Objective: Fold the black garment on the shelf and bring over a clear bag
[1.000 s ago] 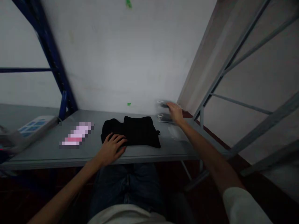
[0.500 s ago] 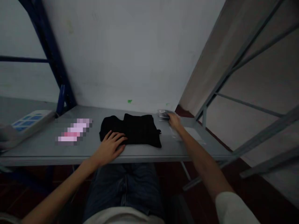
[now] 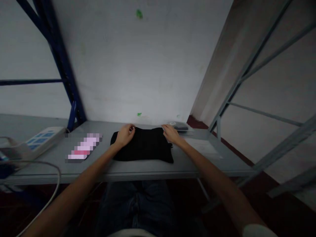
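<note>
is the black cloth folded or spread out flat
Folded: the black cloth lies as a compact block on the table, left hand and right hand at its far corners.

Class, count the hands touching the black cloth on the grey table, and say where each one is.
2. The left hand grips the far left corner of the black cloth; the right hand is on its far right corner.
</note>
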{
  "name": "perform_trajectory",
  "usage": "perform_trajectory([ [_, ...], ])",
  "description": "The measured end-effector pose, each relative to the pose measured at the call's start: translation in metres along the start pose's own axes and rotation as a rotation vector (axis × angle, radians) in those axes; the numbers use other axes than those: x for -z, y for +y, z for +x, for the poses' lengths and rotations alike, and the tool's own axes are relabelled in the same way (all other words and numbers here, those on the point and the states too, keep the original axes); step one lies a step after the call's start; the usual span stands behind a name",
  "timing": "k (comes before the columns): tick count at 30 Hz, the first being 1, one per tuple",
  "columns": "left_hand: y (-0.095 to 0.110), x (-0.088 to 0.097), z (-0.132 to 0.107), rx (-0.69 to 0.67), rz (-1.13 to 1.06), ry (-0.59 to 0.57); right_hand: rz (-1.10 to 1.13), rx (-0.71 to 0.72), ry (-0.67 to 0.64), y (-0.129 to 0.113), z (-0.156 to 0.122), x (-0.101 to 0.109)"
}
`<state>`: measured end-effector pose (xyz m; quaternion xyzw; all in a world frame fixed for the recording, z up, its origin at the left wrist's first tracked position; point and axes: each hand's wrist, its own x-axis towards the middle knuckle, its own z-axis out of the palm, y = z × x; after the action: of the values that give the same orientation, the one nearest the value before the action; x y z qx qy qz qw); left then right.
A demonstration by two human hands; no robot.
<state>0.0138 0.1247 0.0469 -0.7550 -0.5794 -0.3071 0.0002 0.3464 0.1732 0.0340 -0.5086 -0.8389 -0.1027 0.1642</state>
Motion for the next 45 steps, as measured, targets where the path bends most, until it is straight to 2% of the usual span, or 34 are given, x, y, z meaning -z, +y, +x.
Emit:
perform_trajectory([
  [2, -0.007, -0.014, 0.025, 0.058, 0.031, -0.048, -0.006, -0.056, -0.068, -0.019, 0.009, -0.008],
  [4, -0.013, -0.026, 0.039, 0.089, 0.061, -0.087, -0.014, -0.109, -0.101, -0.030, 0.015, -0.014],
  [9, -0.021, -0.045, 0.046, 0.103, 0.102, -0.144, -0.022, -0.197, -0.124, -0.035, 0.025, -0.022],
  [15, -0.019, -0.050, 0.052, 0.106, 0.045, -0.120, 0.004, -0.250, -0.152, -0.035, 0.037, -0.020],
  [20, -0.018, -0.040, 0.056, 0.086, -0.117, -0.077, 0.049, -0.263, -0.047, -0.038, 0.033, -0.007],
  [24, -0.014, -0.022, 0.047, 0.072, -0.251, -0.066, 0.105, -0.243, 0.051, -0.040, 0.010, 0.007],
  [27, -0.008, -0.004, 0.027, -0.009, -0.350, -0.076, 0.197, -0.151, 0.145, -0.040, -0.020, 0.012],
  [29, -0.004, 0.008, 0.009, -0.142, -0.435, -0.125, 0.237, -0.088, 0.174, -0.042, -0.043, 0.013],
  [32, -0.001, 0.021, -0.018, -0.290, -0.394, -0.209, 0.236, -0.033, 0.155, -0.049, -0.072, 0.016],
  [35, -0.001, 0.026, -0.041, -0.347, -0.327, -0.274, 0.235, -0.008, 0.128, -0.057, -0.090, 0.020],
  [38, -0.001, 0.030, -0.056, -0.379, -0.297, -0.285, 0.237, 0.006, 0.111, -0.062, -0.100, 0.026],
  [40, -0.005, 0.033, -0.060, -0.378, -0.302, -0.258, 0.234, 0.007, 0.131, -0.063, -0.102, 0.028],
  [42, -0.015, 0.034, -0.055, -0.310, -0.279, -0.159, 0.228, -0.006, 0.169, -0.063, -0.102, 0.031],
  [45, -0.039, 0.032, -0.035, -0.066, -0.114, 0.068, 0.228, -0.028, 0.186, -0.068, -0.101, 0.033],
])
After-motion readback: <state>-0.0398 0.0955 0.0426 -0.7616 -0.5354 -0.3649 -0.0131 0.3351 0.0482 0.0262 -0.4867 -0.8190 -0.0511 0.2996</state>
